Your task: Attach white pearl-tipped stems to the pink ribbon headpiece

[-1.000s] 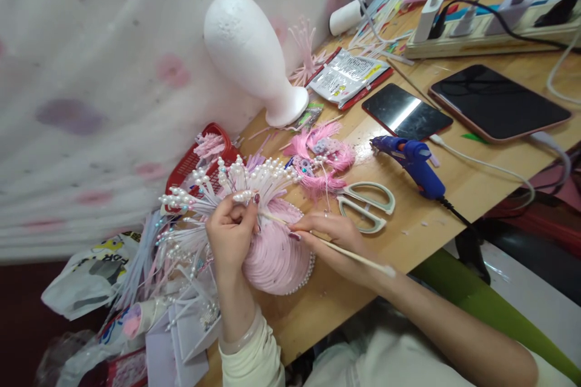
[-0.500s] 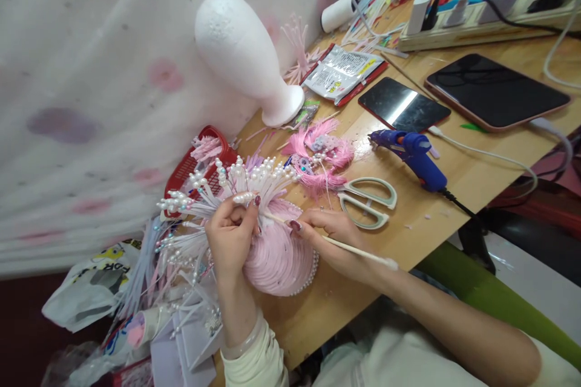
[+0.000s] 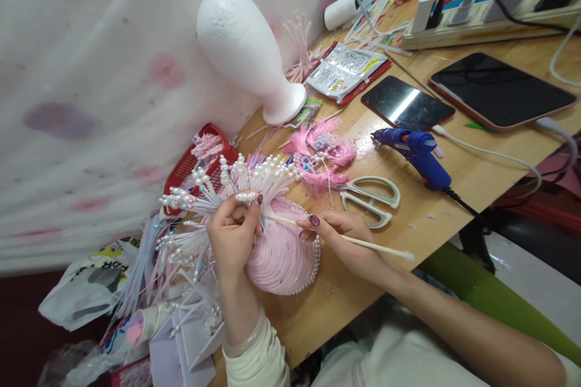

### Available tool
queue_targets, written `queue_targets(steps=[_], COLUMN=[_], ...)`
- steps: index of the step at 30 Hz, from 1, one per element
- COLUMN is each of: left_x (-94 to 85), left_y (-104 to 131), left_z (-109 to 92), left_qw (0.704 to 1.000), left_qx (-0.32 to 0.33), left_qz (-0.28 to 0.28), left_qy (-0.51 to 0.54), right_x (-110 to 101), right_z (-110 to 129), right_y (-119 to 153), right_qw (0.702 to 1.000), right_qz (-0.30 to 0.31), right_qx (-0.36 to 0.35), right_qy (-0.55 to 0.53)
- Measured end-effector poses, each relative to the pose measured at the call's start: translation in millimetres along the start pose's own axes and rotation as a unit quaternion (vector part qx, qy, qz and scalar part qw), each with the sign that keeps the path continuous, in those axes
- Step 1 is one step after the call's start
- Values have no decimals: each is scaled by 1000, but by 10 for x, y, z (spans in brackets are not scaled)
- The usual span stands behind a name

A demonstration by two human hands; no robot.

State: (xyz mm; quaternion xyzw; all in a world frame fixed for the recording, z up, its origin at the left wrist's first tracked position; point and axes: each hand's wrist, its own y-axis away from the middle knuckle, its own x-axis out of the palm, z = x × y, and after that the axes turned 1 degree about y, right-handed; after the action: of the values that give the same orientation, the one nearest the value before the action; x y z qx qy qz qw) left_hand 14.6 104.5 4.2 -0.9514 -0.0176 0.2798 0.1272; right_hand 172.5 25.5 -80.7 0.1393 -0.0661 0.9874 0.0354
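A thin white curtain (image 3: 91, 84) hangs on the left. It has soft pink and purple spots, and light comes through it. A wooden table (image 3: 476, 157) runs from the middle to the top right. Its top is light brown and shiny where the light hits it. A long power strip (image 3: 490, 27) lies at the far end of the table, with plugs and wires in it. Under the table edge on the right, the floor (image 3: 535, 296) looks pale and smooth. The bottom left corner is dark red (image 3: 18, 338).
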Motion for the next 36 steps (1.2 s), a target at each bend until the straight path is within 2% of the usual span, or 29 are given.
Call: queue_targets(steps=[7,14,17,20,24,27,29,33,36], left_x=[2,-2,2,4,3,4,6,11,13], left_y=[8,-3,2,8,9,6,5,11,15], left_z=[5,-6,-10,-12,-6,-5,-8,-15,-22], left_qw=[1000,1000,1000,1000,1000,1000,1000,1000,1000], left_qx=[-3,3,3,3,3,4,3,-3,-3], left_qz=[1,8,4,1,5,4,1,1,5], left_qy=[15,25,23,21,18,23,26,30,25], right_x=[-64,-141,-152,-123,-97,-126,-157,-203,-206], right_z=[-40,33,26,-11,-5,47,83,118,92], right_y=[6,-16,4,28,70,129,173,204,165], right_qw=[996,987,962,926,899,900,915,965,979], right_qz=[39,88,118,100,92,115,126,83,56], right_qx=[-80,-115,-215,-321,-363,-362,-347,-239,-175], right_qy=[31,71,124,172,227,212,162,73,83])
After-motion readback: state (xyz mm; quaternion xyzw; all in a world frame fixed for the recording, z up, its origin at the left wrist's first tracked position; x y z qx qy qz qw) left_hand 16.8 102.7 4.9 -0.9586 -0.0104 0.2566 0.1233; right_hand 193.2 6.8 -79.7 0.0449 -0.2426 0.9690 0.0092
